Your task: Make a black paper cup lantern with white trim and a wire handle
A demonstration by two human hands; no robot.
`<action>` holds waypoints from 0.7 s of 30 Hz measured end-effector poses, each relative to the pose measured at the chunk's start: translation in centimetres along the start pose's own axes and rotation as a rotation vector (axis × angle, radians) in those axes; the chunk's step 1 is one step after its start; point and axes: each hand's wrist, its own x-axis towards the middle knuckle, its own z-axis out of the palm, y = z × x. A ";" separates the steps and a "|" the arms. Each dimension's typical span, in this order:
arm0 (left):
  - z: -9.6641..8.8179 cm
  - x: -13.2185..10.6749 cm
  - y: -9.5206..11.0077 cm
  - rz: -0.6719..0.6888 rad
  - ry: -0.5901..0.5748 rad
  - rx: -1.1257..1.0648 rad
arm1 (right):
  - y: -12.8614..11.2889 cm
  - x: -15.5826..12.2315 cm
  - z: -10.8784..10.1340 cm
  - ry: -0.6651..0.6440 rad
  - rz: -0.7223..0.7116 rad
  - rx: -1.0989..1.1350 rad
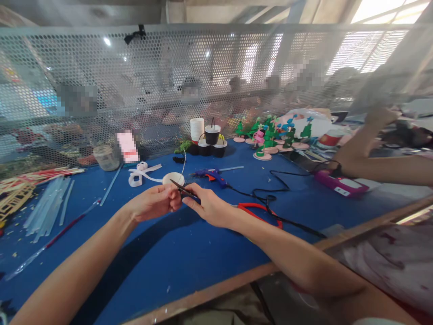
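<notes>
My right hand point(209, 206) grips a pair of scissors point(181, 188) with red handles point(260, 212), the dark blades pointing left. My left hand point(155, 201) is closed in a pinch right at the blade tips, holding something too small to make out. Both hands hover over the blue table point(176, 257). Just behind them sits a white ribbon roll point(173, 178), with a thin string rising from it.
A blue glue gun point(211, 175) with a black cord lies behind my hands. Clear glue sticks point(47, 207) lie at left, small black pots point(211, 140) and green craft figures point(270, 135) at back. Another person's arm point(372, 153) rests at right beside a pink device point(338, 183).
</notes>
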 end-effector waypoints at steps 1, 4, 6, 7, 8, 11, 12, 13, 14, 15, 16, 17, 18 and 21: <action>0.1 0.0 0.1 0.025 0.024 0.068 | 0.0 0.0 0.0 0.004 0.003 -0.007; 0.6 -0.1 0.7 0.109 0.201 0.573 | 0.1 0.1 0.2 0.023 0.063 -0.068; 1.1 -0.3 1.1 0.189 0.396 1.041 | 0.2 0.2 0.4 0.027 0.127 -0.117; 1.5 -0.3 1.2 0.242 0.492 1.233 | 0.3 0.3 0.5 0.027 0.152 -0.134; 1.7 -0.4 1.3 0.290 0.569 1.373 | 0.3 0.3 0.6 0.028 0.170 -0.145; 2.0 -0.4 1.4 0.285 0.603 1.395 | 0.4 0.3 0.6 0.044 0.174 -0.132; 1.8 -0.4 1.4 0.243 0.553 1.272 | 0.4 0.3 0.6 0.050 0.162 -0.113; 1.4 -0.4 1.5 0.203 0.489 1.103 | 0.4 0.3 0.5 0.054 0.149 -0.090; 1.0 -0.4 1.5 0.169 0.416 0.909 | 0.4 0.3 0.5 0.057 0.134 -0.068; 0.5 -0.4 1.4 0.142 0.344 0.716 | 0.5 0.2 0.4 0.058 0.120 -0.048; 0.1 -0.3 1.3 0.114 0.274 0.544 | 0.5 0.2 0.3 0.057 0.106 -0.032; -0.3 -0.3 1.2 0.087 0.213 0.399 | 0.5 0.2 0.3 0.052 0.094 -0.021; -0.5 -0.3 1.0 0.059 0.156 0.281 | 0.5 0.2 0.3 0.042 0.082 -0.012; -0.6 -0.1 0.4 0.009 0.043 0.051 | 0.5 0.2 0.2 0.020 0.045 0.008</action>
